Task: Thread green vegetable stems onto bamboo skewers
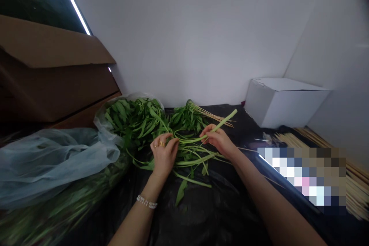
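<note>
Long green stems of water spinach (196,139) run across both hands. My left hand (164,153), with rings and a beaded bracelet, pinches them on the left. My right hand (219,141) grips the same bunch, and a pale cut stem end sticks up past its fingers. Below the hands, loose stems and leaves (196,161) lie on a black plastic sheet (184,219). A leafy heap of the greens (132,119) sits further back on the left. Behind my right hand lies another leafy bunch (187,118), with thin wooden skewers (216,117) fanning out from it.
A bluish clear plastic bag (52,161) lies at the left over more greens. A brown cardboard box (49,69) stands behind it. A white box (284,102) sits back right by the wall. Bundled wooden skewers (357,188) lie at the right, partly behind a pixelated patch.
</note>
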`<action>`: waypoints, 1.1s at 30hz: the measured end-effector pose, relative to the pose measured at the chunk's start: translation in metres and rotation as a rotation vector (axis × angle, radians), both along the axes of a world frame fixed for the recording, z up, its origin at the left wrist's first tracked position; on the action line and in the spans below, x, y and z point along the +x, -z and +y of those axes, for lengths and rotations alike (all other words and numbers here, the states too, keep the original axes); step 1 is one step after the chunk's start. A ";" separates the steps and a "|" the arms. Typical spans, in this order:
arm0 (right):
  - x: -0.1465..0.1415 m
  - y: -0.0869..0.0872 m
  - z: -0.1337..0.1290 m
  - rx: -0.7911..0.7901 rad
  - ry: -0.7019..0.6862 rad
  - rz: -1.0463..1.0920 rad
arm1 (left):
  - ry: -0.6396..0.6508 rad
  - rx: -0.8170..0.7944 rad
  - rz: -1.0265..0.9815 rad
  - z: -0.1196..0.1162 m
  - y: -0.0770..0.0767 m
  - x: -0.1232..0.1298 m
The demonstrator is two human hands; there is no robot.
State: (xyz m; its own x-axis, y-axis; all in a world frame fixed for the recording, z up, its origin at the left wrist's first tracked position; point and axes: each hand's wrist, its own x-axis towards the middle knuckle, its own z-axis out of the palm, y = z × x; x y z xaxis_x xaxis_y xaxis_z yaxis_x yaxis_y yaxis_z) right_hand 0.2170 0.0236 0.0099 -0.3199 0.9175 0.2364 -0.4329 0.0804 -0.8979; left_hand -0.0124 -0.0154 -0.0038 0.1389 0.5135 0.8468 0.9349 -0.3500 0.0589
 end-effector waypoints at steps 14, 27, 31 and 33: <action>-0.001 0.000 0.001 -0.021 0.018 -0.016 | 0.107 -0.121 0.086 0.004 0.003 -0.003; -0.002 0.003 0.002 0.018 0.016 -0.049 | 0.018 -0.166 0.077 0.005 0.003 -0.004; -0.002 0.004 0.002 0.029 0.015 -0.049 | -0.022 -0.200 0.139 0.009 0.007 -0.004; -0.002 0.003 0.002 0.024 0.015 -0.045 | -0.023 -0.207 0.159 0.011 0.008 -0.005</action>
State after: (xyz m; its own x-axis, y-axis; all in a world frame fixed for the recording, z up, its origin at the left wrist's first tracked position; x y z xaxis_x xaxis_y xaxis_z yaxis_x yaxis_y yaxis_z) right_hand 0.2148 0.0252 0.0064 -0.3174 0.9164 0.2440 -0.3904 0.1083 -0.9143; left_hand -0.0172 -0.0045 -0.0120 0.2480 0.6785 0.6914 0.9458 -0.3242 -0.0211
